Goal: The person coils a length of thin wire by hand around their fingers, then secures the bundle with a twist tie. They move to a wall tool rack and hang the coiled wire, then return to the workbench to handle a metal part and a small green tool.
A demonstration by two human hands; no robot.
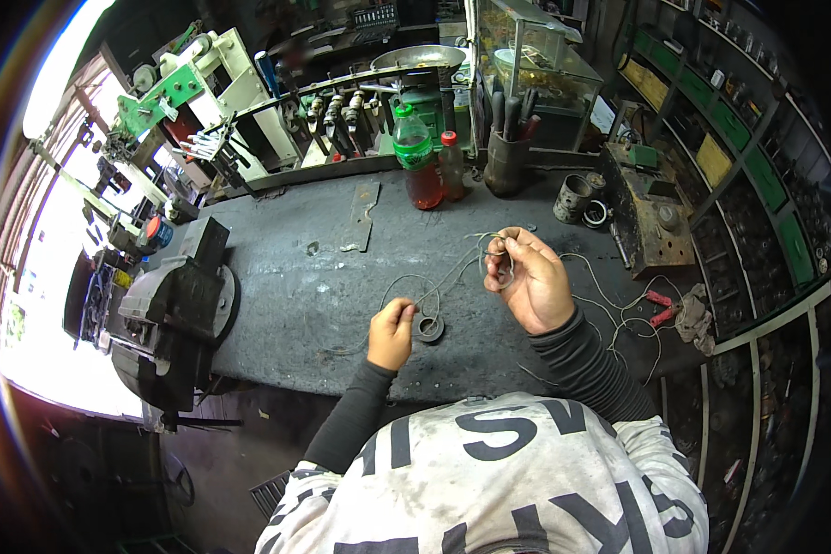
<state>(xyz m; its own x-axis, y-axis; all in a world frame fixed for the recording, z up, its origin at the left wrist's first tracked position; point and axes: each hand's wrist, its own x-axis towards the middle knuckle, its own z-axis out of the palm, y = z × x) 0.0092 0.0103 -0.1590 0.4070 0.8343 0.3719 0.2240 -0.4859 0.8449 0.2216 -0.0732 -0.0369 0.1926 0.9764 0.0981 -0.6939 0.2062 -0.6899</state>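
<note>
My left hand [391,335] is closed in a pinch on a thin pale cord [448,277], low over the front middle of the dark workbench. To its right and higher up, my right hand [534,282] has its fingers curled round a small loop of the same cord, which runs between the two hands. Whether it is wire or string cannot be made out for sure. A small dark ring-shaped roll [430,329], perhaps of tape, lies on the bench just right of my left hand. More cord trails in loose loops past my right wrist.
A bench vise [171,319] stands at the left edge. Toward the back are a metal plate [363,217], a green-capped bottle [418,162], a red-capped bottle [451,166] and a tool holder [508,164]. At right lie red-handled pliers [661,316], a rag [695,320] and a metal box [651,208].
</note>
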